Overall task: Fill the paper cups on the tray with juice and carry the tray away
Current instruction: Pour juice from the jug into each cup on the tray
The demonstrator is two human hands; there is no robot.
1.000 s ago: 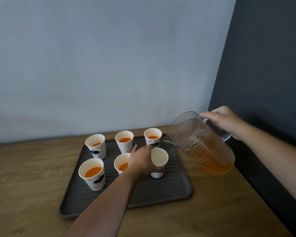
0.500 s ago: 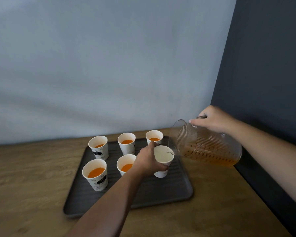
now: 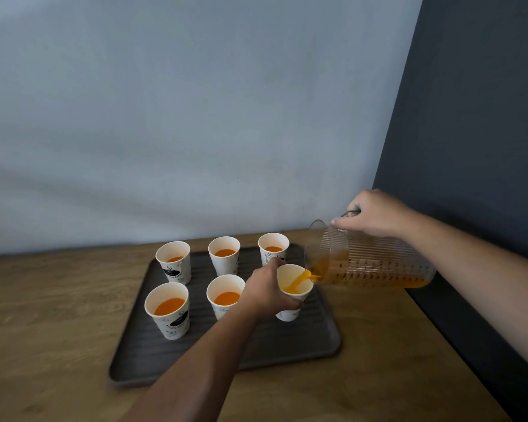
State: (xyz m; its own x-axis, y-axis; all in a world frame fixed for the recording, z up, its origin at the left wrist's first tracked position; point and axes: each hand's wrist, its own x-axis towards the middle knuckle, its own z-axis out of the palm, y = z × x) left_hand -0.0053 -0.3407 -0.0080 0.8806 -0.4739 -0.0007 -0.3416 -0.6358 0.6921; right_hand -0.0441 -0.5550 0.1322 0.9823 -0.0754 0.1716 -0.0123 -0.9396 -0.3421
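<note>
Orange juice (image 3: 299,281) streams from the tipped clear jug (image 3: 369,263) into the paper cup (image 3: 291,295) at the tray's (image 3: 287,345) three o'clock edge. The left hand (image 3: 265,292) has its fingers wrapped round that cup; the right hand (image 3: 375,213) grips the jug's handle. Five filled cups (image 3: 168,309) stand toward nine and twelve o'clock on the tray, which sits on the wooden worktop (image 3: 43,300).

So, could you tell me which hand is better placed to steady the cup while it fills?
The left hand: it already wraps the white paper cup on the dark ribbed tray, while the right hand tips the clear ribbed plastic jug.
</note>
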